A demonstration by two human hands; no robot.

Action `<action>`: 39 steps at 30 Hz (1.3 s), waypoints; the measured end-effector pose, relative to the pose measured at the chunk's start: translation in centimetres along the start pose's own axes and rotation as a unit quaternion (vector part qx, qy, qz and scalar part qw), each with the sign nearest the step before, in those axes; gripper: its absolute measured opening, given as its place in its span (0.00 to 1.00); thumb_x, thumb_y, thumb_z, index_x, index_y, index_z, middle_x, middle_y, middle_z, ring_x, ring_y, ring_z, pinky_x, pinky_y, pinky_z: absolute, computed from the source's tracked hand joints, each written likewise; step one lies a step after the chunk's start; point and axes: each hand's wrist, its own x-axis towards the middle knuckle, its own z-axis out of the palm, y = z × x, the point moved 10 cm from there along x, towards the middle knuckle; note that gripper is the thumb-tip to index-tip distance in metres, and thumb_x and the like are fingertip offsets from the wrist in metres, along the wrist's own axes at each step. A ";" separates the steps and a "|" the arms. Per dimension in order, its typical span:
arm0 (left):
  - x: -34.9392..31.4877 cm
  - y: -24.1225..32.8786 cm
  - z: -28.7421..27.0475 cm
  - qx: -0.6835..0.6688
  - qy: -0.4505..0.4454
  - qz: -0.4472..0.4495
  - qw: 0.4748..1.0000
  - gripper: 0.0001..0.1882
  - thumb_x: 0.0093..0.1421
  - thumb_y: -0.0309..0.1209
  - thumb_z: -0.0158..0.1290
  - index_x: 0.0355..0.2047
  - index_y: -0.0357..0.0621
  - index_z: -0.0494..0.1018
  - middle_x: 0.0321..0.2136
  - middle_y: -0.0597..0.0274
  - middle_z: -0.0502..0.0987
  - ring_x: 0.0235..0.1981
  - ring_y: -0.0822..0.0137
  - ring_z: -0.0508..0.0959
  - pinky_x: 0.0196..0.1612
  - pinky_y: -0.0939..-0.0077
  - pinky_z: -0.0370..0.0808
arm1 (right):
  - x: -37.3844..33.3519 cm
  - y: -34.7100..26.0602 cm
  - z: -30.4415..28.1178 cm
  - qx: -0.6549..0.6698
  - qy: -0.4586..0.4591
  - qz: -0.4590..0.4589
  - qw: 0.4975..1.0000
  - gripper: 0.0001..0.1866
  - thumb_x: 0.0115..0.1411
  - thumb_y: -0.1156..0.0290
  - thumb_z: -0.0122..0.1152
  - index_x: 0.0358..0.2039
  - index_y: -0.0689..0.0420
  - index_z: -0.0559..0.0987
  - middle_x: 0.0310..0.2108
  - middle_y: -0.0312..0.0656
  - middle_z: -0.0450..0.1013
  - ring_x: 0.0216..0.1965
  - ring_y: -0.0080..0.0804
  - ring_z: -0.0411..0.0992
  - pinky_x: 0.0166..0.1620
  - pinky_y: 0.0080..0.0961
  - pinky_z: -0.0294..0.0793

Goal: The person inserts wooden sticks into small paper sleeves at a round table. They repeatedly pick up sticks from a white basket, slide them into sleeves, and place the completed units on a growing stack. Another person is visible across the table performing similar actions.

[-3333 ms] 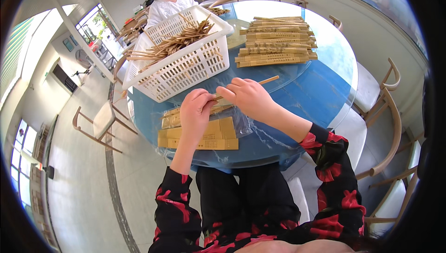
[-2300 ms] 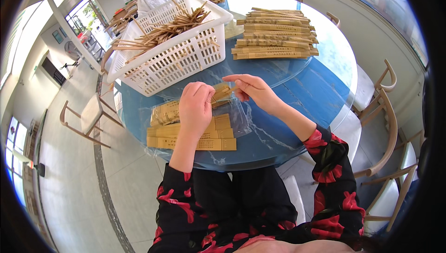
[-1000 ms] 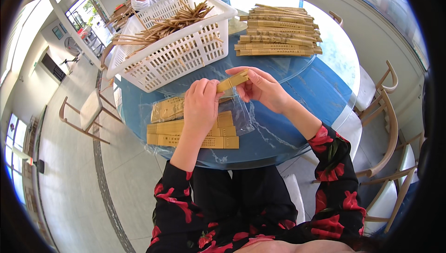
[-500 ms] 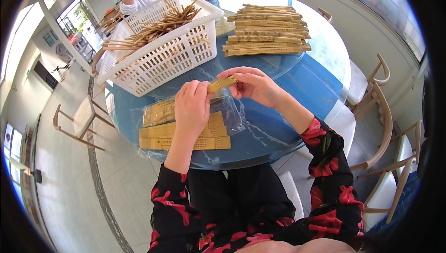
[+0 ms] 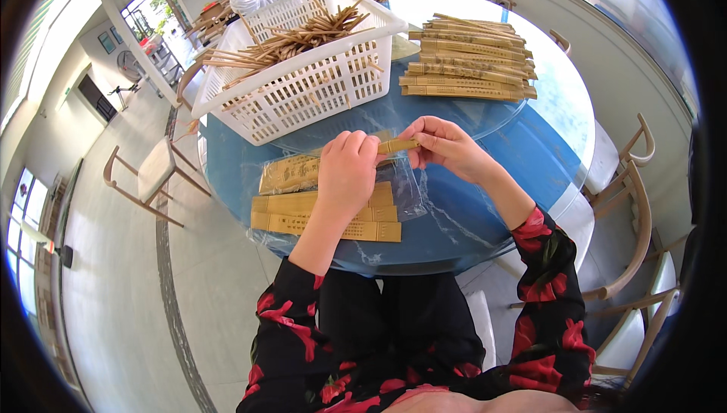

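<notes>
Apparently, the slim tan paper sleeve (image 5: 397, 145) spans the two hands at the frame's centre: the left hand's (image 5: 348, 168) grip closes around one end, the right hand's (image 5: 448, 149) grip pinches the other. Pinching too hard could crease or tear it; a slack hold could drop it onto the clear plastic (image 5: 410, 196) on the blue bench (image 5: 547, 134).

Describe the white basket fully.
The basket is white, rectangular and plastic-looking, with rows of narrow slots in its walls and a solid rim. Thin brown sticks lie jumbled inside, some rising above the rim, a few tips poking through slots. It stands upright on the blue table, turned at an angle, beyond the left hand. Neither of the wearer's hands touches it. Its underside is hidden.
</notes>
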 end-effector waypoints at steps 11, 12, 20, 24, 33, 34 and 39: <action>-0.3 0.1 2.8 0.025 -0.038 -0.024 0.999 0.08 0.58 0.25 0.57 0.39 0.41 0.75 0.34 0.59 0.74 0.41 0.54 0.75 0.43 0.59 0.73 | -0.8 -3.6 0.8 -0.542 0.177 -0.193 0.799 0.14 0.69 0.70 0.55 0.53 0.56 0.77 0.44 0.41 0.75 0.47 0.38 0.74 0.50 0.34 0.73; -0.2 0.3 3.1 0.023 -0.037 -0.022 0.999 0.08 0.59 0.25 0.56 0.39 0.40 0.75 0.34 0.58 0.74 0.41 0.54 0.75 0.43 0.58 0.73 | -1.5 -4.8 2.9 -0.625 0.176 -0.259 0.715 0.18 0.66 0.70 0.57 0.56 0.55 0.77 0.47 0.41 0.74 0.50 0.40 0.72 0.53 0.37 0.72; -0.4 0.5 -0.2 0.060 0.071 -0.002 0.996 0.24 0.56 0.19 0.59 0.55 0.38 0.72 0.54 0.52 0.72 0.57 0.48 0.71 0.61 0.56 0.70 | -1.0 -3.9 3.7 -0.767 0.143 -0.179 0.599 0.31 0.62 0.75 0.58 0.67 0.45 0.72 0.37 0.33 0.70 0.42 0.30 0.70 0.49 0.31 0.65; -1.0 1.7 -3.6 0.093 0.217 0.018 0.972 0.24 0.59 0.19 0.58 0.56 0.40 0.72 0.59 0.54 0.70 0.57 0.48 0.71 0.60 0.54 0.70 | -6.2 -12.4 -1.5 -0.705 0.376 -0.313 0.514 0.28 0.61 0.77 0.57 0.62 0.42 0.77 0.35 0.33 0.70 0.41 0.33 0.69 0.50 0.34 0.65; -0.4 3.1 -0.2 -0.008 0.102 0.085 0.991 0.24 0.51 0.23 0.57 0.51 0.48 0.75 0.53 0.64 0.74 0.57 0.60 0.72 0.63 0.51 0.64 | -5.1 -12.1 -16.3 -0.791 0.445 -0.087 0.410 0.30 0.62 0.77 0.56 0.63 0.33 0.77 0.40 0.33 0.72 0.49 0.35 0.70 0.55 0.42 0.65; -0.5 3.3 -0.2 -0.007 0.102 0.092 0.991 0.23 0.51 0.22 0.57 0.50 0.47 0.75 0.52 0.63 0.74 0.55 0.59 0.73 0.61 0.52 0.66 | -4.3 -11.9 -17.2 -0.805 0.415 -0.035 0.423 0.30 0.63 0.78 0.55 0.63 0.34 0.77 0.43 0.34 0.73 0.52 0.35 0.69 0.57 0.43 0.64; -0.1 3.7 -0.5 -0.016 0.094 0.100 0.990 0.19 0.52 0.22 0.57 0.46 0.44 0.76 0.48 0.62 0.75 0.52 0.57 0.74 0.56 0.54 0.70 | -2.2 -8.3 -22.4 -0.836 0.344 0.125 0.409 0.33 0.63 0.76 0.55 0.66 0.32 0.71 0.65 0.34 0.65 0.70 0.33 0.57 0.68 0.51 0.56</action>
